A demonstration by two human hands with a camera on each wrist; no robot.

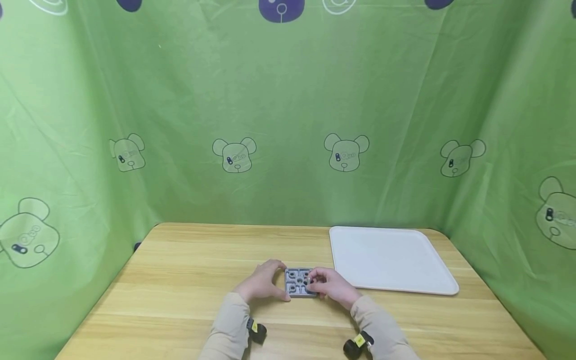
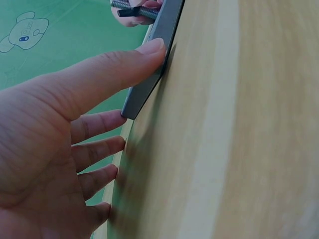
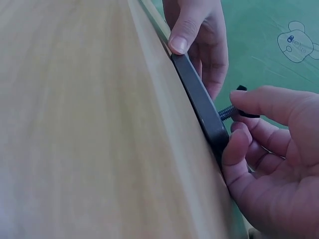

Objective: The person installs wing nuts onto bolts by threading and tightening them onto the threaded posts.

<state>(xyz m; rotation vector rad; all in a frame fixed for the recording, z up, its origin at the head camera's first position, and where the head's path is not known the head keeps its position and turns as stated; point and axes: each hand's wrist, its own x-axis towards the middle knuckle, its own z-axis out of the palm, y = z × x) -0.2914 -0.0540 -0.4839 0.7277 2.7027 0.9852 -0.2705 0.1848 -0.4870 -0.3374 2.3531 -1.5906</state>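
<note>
A grey square plate (image 1: 299,295) with recessed corners and round holes lies flat on the wooden table. My left hand (image 1: 263,284) holds its left side, thumb at the near corner and fingertips at the far corner. In the left wrist view, the thumb presses the plate's side edge (image 2: 144,89). My right hand (image 1: 330,285) pinches a threaded bolt (image 3: 228,113) with a black end, which stands up from the plate's right part. Other right fingers touch the plate's edge. How deep the bolt sits is hidden.
A white tray (image 1: 391,257) lies at the table's back right, just beyond the right hand. Green curtains (image 1: 288,100) with printed bear heads enclose the wooden table (image 1: 193,280) at the back and sides. Both wrists carry small black cameras (image 1: 258,332).
</note>
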